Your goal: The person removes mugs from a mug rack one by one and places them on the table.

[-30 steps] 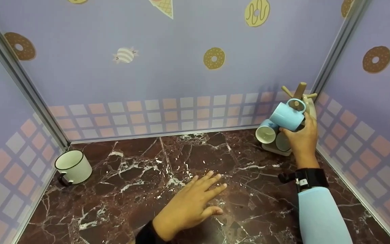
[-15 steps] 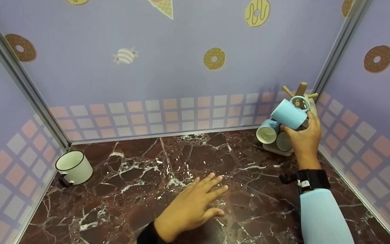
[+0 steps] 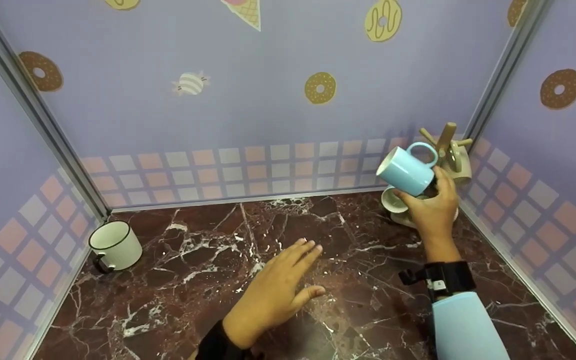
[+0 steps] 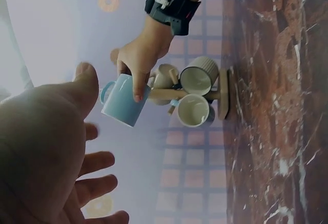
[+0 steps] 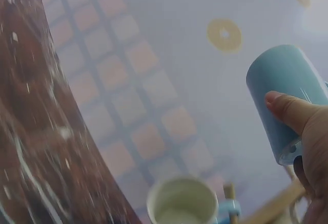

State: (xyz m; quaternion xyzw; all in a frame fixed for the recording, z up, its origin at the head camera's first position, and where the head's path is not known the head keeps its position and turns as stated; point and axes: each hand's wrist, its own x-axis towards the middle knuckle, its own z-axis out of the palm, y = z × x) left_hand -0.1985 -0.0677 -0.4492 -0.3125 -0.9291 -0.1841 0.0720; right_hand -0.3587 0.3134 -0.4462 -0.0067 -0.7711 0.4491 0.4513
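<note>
My right hand [image 3: 434, 212] grips 1 tilted blue mug [image 3: 406, 171] near the wooden rack [image 3: 447, 137]. My left hand [image 3: 270, 287] hovers over the desk [image 3: 178, 305], fingers loosely extended.

Right forearm [image 3: 468, 325], sleeved, extends forward; right wrist [image 3: 440, 250] bare just behind the palm. Right hand [image 3: 435, 207] in a grip, the thumb [image 5: 288, 110] set opposite the curled fingers. Left hand [image 3: 270, 285], well apart from the right and nearer the body, lies back uppermost, directed forward and obliquely to the right. Left fingers [image 4: 96, 188] relaxed and slightly spread; left thumb [image 4: 86, 83] held away from them.
</note>
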